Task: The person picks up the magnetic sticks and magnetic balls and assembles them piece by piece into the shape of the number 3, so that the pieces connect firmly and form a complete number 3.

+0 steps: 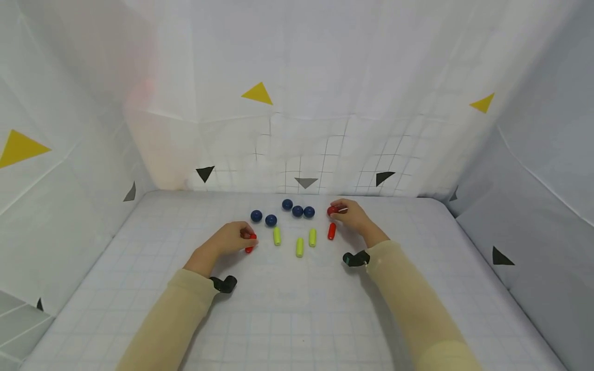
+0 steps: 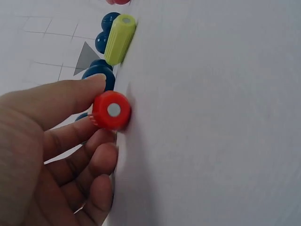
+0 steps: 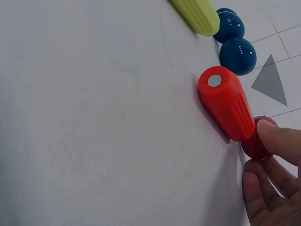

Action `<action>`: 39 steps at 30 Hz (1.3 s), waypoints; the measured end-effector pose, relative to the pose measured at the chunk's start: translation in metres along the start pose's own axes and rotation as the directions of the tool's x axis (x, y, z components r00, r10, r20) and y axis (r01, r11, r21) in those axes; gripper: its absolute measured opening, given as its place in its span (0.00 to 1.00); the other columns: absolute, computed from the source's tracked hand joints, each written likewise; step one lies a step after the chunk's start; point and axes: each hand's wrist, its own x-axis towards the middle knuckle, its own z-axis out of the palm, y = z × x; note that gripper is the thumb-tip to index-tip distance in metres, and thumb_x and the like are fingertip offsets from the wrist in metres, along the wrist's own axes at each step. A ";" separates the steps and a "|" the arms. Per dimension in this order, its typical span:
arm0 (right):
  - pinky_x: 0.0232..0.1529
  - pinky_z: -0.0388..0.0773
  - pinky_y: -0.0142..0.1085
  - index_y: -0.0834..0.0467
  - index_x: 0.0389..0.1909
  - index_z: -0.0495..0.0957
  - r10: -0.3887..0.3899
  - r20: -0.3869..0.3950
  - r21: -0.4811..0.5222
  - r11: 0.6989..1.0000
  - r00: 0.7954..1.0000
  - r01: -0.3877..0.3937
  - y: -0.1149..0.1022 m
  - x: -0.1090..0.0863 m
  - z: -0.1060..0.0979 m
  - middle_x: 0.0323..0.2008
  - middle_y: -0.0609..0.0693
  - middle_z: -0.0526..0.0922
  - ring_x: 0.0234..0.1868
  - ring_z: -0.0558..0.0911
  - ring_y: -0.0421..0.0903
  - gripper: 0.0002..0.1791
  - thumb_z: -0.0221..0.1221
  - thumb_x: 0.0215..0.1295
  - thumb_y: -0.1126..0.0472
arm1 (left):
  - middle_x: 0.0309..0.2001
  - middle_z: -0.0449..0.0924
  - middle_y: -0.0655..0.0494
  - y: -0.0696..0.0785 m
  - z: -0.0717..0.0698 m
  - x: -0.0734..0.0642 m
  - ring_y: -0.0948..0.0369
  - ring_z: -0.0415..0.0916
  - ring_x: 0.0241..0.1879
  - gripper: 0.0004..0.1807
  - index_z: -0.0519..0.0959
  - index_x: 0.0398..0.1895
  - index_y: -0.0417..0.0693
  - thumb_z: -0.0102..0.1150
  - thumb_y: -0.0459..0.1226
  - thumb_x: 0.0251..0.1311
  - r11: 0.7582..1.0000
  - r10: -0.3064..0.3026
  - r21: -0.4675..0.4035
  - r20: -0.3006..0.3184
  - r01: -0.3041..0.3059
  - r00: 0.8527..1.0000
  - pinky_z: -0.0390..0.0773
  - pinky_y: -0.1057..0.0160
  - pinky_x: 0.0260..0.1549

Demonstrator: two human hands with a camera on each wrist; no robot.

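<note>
On the left, my left hand (image 1: 232, 237) pinches a red ribbed magnetic rod (image 2: 112, 110) between thumb and index finger. A silvery disc shows on the rod's end, and the other fingers are loosely bent below it. My right hand (image 1: 351, 214) holds a red ball (image 3: 256, 143) between thumb and fingers, farther back on the right. In the right wrist view, another red magnetic rod (image 3: 226, 103) lies on the table, its far end right at the ball. In the head view this rod (image 1: 331, 231) is just in front of the right hand.
Three yellow-green rods (image 1: 299, 247) lie between the hands. Behind them sit several dark blue balls (image 1: 271, 220). The white table (image 1: 287, 330) is enclosed by white sheet walls (image 1: 315, 62) with yellow and dark triangles. A black wrist device (image 1: 225, 284) sticks out from each sleeve.
</note>
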 end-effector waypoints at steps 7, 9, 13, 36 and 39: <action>0.61 0.74 0.49 0.53 0.63 0.74 -0.015 -0.001 0.024 1.000 1.000 0.015 0.000 0.000 -0.004 0.60 0.55 0.76 0.62 0.73 0.55 0.23 0.64 0.69 0.56 | 0.38 0.79 0.56 -0.003 0.006 0.004 0.57 0.74 0.37 0.14 0.80 0.45 0.49 0.68 0.45 0.62 1.000 0.000 -0.020 0.025 0.001 1.000 0.76 0.61 0.38; 0.61 0.74 0.49 0.53 0.63 0.74 -0.030 0.005 0.023 0.999 1.000 0.029 -0.002 -0.002 -0.005 0.59 0.55 0.77 0.62 0.74 0.55 0.23 0.64 0.68 0.56 | 0.38 0.79 0.56 -0.003 0.005 0.004 0.57 0.74 0.37 0.14 0.80 0.45 0.49 0.67 0.45 0.63 1.000 -0.007 -0.020 0.032 0.007 0.999 0.76 0.61 0.37; 0.60 0.75 0.49 0.55 0.63 0.75 -0.047 0.017 0.014 0.999 0.999 0.047 -0.007 -0.009 -0.007 0.59 0.55 0.77 0.61 0.75 0.56 0.23 0.64 0.68 0.57 | 0.38 0.79 0.55 0.000 0.003 0.001 0.57 0.74 0.37 0.13 0.80 0.46 0.48 0.67 0.44 0.63 1.000 -0.008 -0.026 0.049 0.009 0.999 0.76 0.62 0.36; 0.51 0.79 0.43 0.54 0.56 0.79 -0.143 0.129 0.011 0.990 0.981 0.142 -0.023 -0.061 -0.006 0.52 0.52 0.81 0.50 0.80 0.50 0.19 0.68 0.64 0.58 | 0.40 0.80 0.56 0.016 0.013 -0.017 0.58 0.75 0.40 0.10 0.83 0.47 0.48 0.64 0.35 0.64 0.969 0.161 -0.203 0.093 -0.139 0.983 0.78 0.63 0.40; 0.50 0.79 0.43 0.54 0.55 0.79 -0.159 0.143 0.010 0.987 0.977 0.160 -0.025 -0.068 -0.004 0.51 0.51 0.81 0.49 0.81 0.49 0.20 0.68 0.64 0.57 | 0.40 0.80 0.57 0.019 0.017 -0.019 0.58 0.74 0.39 0.11 0.83 0.48 0.48 0.64 0.35 0.63 0.966 0.174 -0.211 0.106 -0.148 0.979 0.78 0.63 0.38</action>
